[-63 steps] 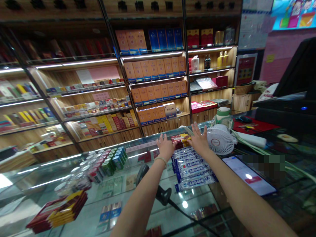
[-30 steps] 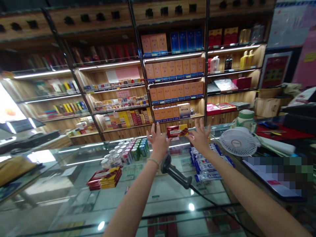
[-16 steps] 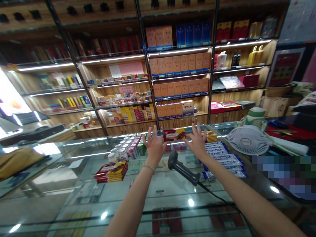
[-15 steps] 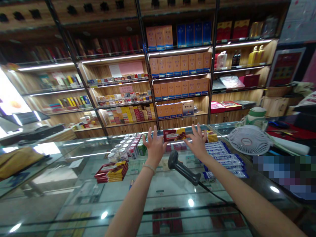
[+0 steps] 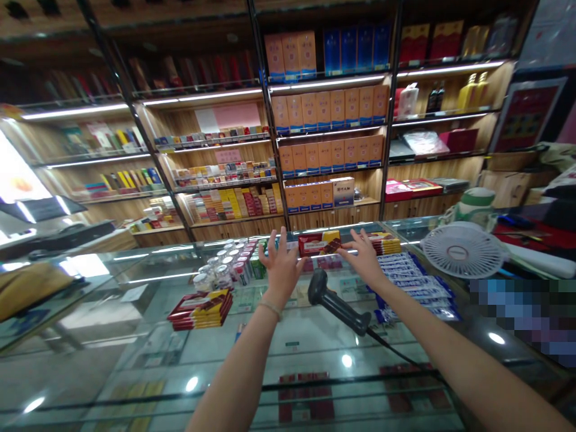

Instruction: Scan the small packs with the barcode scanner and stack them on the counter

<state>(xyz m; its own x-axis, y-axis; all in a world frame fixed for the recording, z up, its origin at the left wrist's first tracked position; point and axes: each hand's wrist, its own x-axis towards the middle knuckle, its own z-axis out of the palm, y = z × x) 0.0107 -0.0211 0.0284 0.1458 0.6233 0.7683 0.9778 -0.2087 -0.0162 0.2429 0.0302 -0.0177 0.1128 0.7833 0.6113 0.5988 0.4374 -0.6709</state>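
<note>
A red-and-yellow chocolate packet [image 5: 318, 243] is at the far side of the glass counter, between my hands. My right hand [image 5: 363, 258] has its thumb and a fingertip at the packet's right end, with the other fingers raised. On the other side, my left hand [image 5: 281, 264] spreads its fingers, its thumb close to the lower left corner; whether it touches is unclear. A black barcode scanner [image 5: 337, 303] lies on the glass between my forearms. More such packets sit in a left stack [image 5: 202, 309] and a right stack [image 5: 384, 243].
Clear-lidded jars [image 5: 225, 267] stand left of my left hand. Blue-and-white packets [image 5: 414, 285] lie beside my right forearm. A white fan [image 5: 463, 251] and a green-lidded bottle [image 5: 474, 207] are farther right. Shelves with orange boxes [image 5: 330, 153] rise behind the glass counter [image 5: 265, 366].
The view has shifted slightly, so the shelves appear higher. The packet seems tipped a little flatter, and my right hand is slightly farther right. My left hand keeps nearly the same pose.
</note>
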